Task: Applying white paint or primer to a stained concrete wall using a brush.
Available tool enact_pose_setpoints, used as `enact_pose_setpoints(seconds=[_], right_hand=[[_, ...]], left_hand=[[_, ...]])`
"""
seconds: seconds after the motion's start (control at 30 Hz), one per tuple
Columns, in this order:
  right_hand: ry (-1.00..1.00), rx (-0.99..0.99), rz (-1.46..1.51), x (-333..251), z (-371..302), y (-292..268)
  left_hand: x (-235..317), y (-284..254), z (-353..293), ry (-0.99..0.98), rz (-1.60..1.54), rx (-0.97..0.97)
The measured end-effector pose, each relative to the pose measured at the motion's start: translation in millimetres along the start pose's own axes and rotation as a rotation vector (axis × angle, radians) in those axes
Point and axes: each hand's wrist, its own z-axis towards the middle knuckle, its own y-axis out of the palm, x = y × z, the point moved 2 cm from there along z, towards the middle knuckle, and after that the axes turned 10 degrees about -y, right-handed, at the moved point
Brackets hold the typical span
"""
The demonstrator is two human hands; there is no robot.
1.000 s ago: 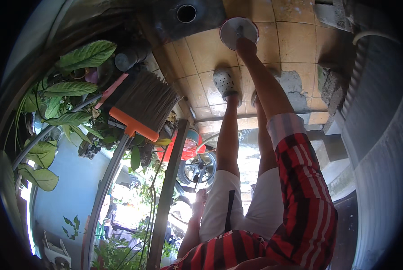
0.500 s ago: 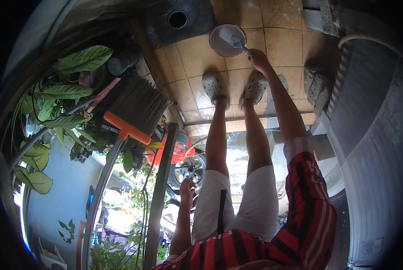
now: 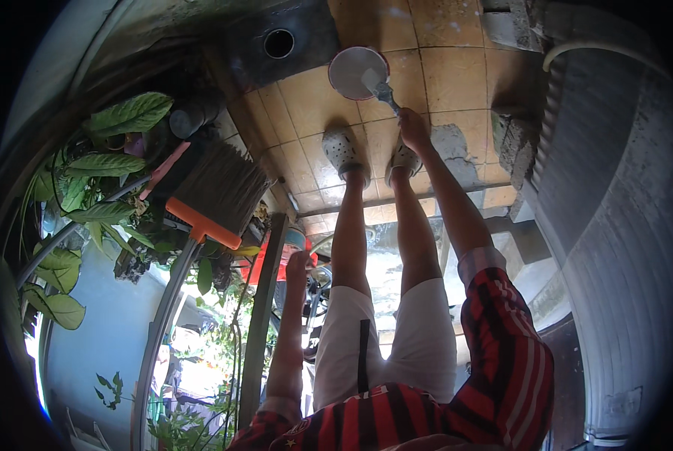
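Observation:
My right hand point(image 3: 413, 129) is closed round the handle of a paintbrush point(image 3: 382, 92). Its pale bristles dip over the near right side of a round bowl point(image 3: 332, 73) with a reddish rim, standing on the tiles beyond my feet. Greyish-white contents point(image 3: 356, 66) cover the inside of the bowl. My left hand point(image 3: 299, 263) is raised beside a narrow post point(image 3: 269, 301), in front of a red object point(image 3: 255, 269); its fingers are too unclear to tell whether it holds anything.
A dark slab with a round hole point(image 3: 279, 43) lies left of the bowl. An orange-headed broom point(image 3: 201, 220) stands upside down at left among leafy plants point(image 3: 130, 113). Broken concrete point(image 3: 513, 146) sits at right, beside a grey ridged wall point(image 3: 614, 248) and a hose point(image 3: 599, 46).
My right hand has drawn slightly nearer and left, and the brush now sits toward the bowl's near rim. My left hand has risen farther up beside the post. The view has shifted slightly.

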Motion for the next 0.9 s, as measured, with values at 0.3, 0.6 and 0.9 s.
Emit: enact_pose_setpoints(seconds=[0.3,0.6,0.9], right_hand=[[0.081,-0.038,0.085,-2.8,-10.9,1.7],[0.021,-0.113,-0.101,-13.3,5.1,-3.2],[-0.102,-0.074,-0.693,-86.1,7.6,-21.4]], left_hand=[[56.5,27.0,-13.4,0.19,0.023,-0.011],[-11.5,-7.8,-33.4,0.044,0.043,0.068],[-44.6,-16.7,-22.6,-0.052,-0.048,0.021]])
